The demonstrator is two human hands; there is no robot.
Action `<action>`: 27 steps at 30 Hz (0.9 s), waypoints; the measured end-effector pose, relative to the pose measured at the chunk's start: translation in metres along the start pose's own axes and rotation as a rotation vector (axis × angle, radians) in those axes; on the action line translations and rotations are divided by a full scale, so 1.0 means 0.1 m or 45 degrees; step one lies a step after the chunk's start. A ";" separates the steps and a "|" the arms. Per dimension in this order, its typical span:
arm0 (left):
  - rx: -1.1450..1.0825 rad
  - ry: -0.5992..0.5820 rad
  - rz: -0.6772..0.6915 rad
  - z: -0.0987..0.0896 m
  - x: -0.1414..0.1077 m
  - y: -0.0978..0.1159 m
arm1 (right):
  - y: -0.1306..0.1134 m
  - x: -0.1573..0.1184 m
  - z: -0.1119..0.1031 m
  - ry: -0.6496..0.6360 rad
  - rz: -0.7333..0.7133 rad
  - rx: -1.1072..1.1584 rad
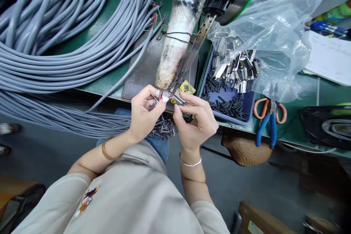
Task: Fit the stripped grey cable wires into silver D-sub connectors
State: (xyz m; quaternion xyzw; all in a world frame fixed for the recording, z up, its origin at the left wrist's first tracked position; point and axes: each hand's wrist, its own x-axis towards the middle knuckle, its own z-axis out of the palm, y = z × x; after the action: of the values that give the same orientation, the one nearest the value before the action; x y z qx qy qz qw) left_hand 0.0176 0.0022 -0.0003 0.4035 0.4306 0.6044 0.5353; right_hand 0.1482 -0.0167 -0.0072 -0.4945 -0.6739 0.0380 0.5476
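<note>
My left hand pinches thin coloured wires, with small white covers on the fingertips. To its right, my right hand grips a metal multi-pin connector between thumb and fingers. Wires and connector are close together; whether they touch is too small to tell. A slotted metal rod, which looks like a soldering iron, slopes down to the connector. Beside it a white tube with a scorched end hangs over the work. A yellow piece lies just behind the connector.
Thick bundles of grey cable cover the left of the green bench. A blue tray holds loose connectors and short black tubes, partly under a clear plastic bag. Cutters lie at the bench edge. Wired connectors hang below my hands.
</note>
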 end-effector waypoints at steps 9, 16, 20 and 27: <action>0.026 -0.028 0.021 -0.04 -0.03 -0.02 | 0.02 -0.06 -0.01 -0.032 0.007 0.004; 0.090 -0.029 0.046 -0.04 -0.05 -0.04 | 0.03 -0.05 -0.01 -0.042 0.035 0.010; 0.126 -0.012 0.027 -0.04 -0.04 -0.03 | 0.05 -0.03 0.00 -0.055 0.002 -0.012; 0.157 0.024 0.034 -0.03 -0.05 0.00 | 0.02 0.03 0.01 -0.036 -0.024 -0.061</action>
State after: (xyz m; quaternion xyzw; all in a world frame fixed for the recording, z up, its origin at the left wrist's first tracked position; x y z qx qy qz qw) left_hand 0.0147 -0.0026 -0.0010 0.4357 0.4666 0.5876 0.4972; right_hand 0.1492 -0.0132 -0.0063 -0.5006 -0.6869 0.0235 0.5263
